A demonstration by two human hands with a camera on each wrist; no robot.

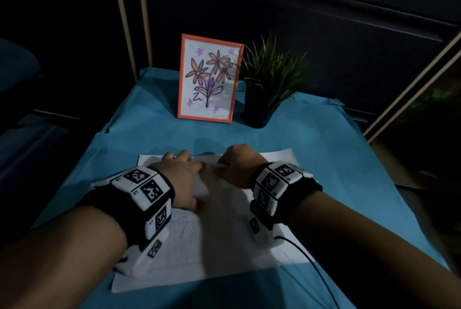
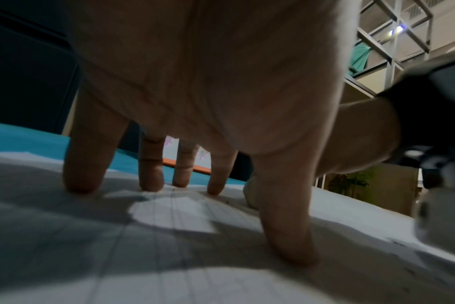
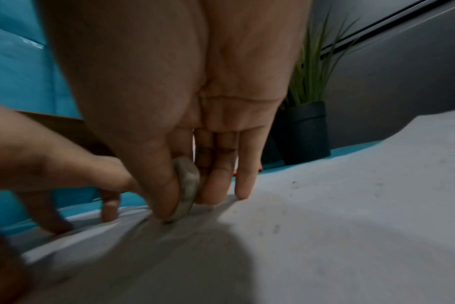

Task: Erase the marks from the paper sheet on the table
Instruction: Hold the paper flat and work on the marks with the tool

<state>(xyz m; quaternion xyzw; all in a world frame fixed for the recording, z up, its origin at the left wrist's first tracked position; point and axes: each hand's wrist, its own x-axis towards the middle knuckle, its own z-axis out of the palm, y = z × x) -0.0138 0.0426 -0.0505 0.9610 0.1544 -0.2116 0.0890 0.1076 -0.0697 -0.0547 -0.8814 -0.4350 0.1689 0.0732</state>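
Note:
A white paper sheet (image 1: pixel 219 246) with faint pencil lines lies on the blue-covered table (image 1: pixel 139 139). My left hand (image 1: pixel 182 179) is spread on it, straight fingertips (image 2: pixel 78 185) pressing the paper sheet (image 2: pixel 169 211) down. My right hand (image 1: pixel 234 166) sits just to its right near the sheet's far edge. In the right wrist view, my right hand (image 3: pixel 179 205) pinches a worn grey eraser (image 3: pixel 187 189) between thumb and fingers, its lower edge touching the paper sheet (image 3: pixel 325 226). Small dark specks dot the paper to the right of it.
An orange-framed flower drawing (image 1: pixel 209 79) stands at the back of the table, with a potted green plant (image 1: pixel 264 89) in a black pot to its right. A black cable (image 1: pixel 306 256) runs from my right wristband over the sheet's near right corner. The surroundings are dark.

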